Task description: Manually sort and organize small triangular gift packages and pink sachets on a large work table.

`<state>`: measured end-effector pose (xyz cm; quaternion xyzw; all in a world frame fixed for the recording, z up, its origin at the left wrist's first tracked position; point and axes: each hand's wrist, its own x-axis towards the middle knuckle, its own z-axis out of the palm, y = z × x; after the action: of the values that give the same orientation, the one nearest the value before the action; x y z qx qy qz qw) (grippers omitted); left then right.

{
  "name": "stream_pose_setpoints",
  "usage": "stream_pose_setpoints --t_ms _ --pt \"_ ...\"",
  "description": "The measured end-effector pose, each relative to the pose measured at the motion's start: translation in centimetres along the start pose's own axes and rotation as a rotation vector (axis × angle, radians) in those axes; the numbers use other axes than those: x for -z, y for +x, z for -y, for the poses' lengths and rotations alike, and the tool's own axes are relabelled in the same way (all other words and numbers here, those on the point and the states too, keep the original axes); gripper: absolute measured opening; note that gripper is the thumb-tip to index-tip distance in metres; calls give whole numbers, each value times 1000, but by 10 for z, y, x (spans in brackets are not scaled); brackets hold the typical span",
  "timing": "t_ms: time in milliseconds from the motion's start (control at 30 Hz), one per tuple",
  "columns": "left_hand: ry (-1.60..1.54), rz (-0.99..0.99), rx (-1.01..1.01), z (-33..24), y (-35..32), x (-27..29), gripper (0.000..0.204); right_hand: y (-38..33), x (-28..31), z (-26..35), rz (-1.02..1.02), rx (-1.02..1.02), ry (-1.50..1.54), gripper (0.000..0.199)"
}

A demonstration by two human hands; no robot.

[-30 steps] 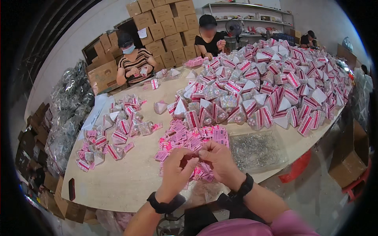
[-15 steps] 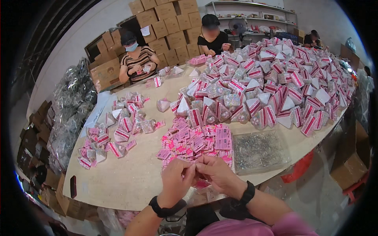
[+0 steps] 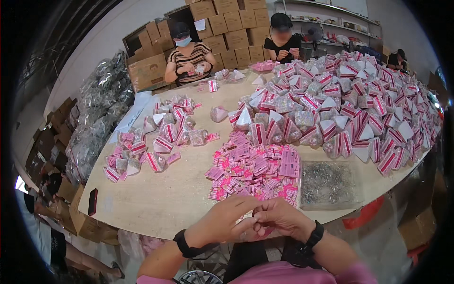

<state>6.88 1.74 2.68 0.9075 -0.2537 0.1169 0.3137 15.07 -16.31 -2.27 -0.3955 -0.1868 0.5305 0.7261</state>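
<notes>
Just above the table's near edge, my left hand (image 3: 229,217) and my right hand (image 3: 282,217) meet at the fingertips. The right hand's fingers are curled in a pinch. My left hand's fingers bend towards them, the forefinger arched above the thumb. Whatever they hold between them is small and mostly covered by the fingers; a bit of pink shows below. Right beyond the hands lies a heap of small pink printed cards (image 3: 255,165). Beside it, to the right, a shallow clear tray (image 3: 326,204) holds many thin metal pieces.
A big pile of clear wedge-shaped packs with pink bands (image 3: 331,104) covers the table's right side. A smaller group of packs (image 3: 163,144) lies left, near a phone (image 3: 93,201). Two people sit across; another is farther right. Someone stands at lower left. Cartons (image 3: 227,28) are stacked behind.
The view has shifted, so the table sits farther right and lower. My left forefinger has lifted from the close pinch. A person has come into view at lower left.
</notes>
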Motion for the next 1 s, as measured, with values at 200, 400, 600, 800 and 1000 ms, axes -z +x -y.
stream_pose_setpoints --t_ms 200,400,600,800,1000 --pt "22 -19 73 5 -14 -1 16 6 6 -5 -6 -47 -8 11" --pt "-96 -175 352 2 -12 -9 12 12 -27 -6 -197 356 -507 9" --pt "-753 -142 678 12 -7 -13 18 1 -41 -4 -429 611 -1003 9" --pt "-694 -19 590 20 10 -4 27 12 -21 -19 -461 681 -950 10" --pt "347 -58 200 94 99 32 11 16 9 -27 -393 126 -131 11"
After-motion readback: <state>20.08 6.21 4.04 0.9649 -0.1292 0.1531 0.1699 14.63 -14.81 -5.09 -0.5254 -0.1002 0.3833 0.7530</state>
